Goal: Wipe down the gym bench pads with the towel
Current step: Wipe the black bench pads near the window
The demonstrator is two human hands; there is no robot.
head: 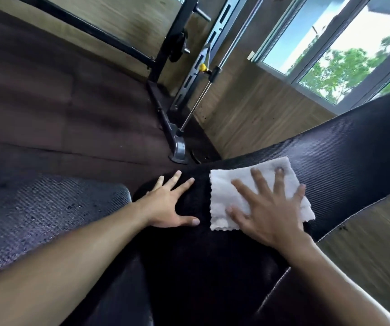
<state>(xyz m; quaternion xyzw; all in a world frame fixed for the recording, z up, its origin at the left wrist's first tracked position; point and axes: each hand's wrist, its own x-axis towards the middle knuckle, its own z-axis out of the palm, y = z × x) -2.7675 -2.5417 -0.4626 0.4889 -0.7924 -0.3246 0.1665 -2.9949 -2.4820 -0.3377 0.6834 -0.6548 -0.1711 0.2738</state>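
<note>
- The towel [255,196] is white, roughly square, with scalloped edges; the right hand [271,212] hides its middle and near-right portion.
- It lies flat on the black, ribbed bench pad [354,149], near the pad's left edge.
- Right-hand fingers are straight and spread, pressing the towel.
- The left hand [170,205] rests on bare pad just beside the towel, fingers spread.
- The pad's near end is in shadow, its texture indistinct.
- A grey woven mat [36,220] lies left, cut off by the frame.

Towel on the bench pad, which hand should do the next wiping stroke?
Right. The right hand already lies flat on the white towel, fingers spread; the left hand rests on bare bench pad beside it.
</note>
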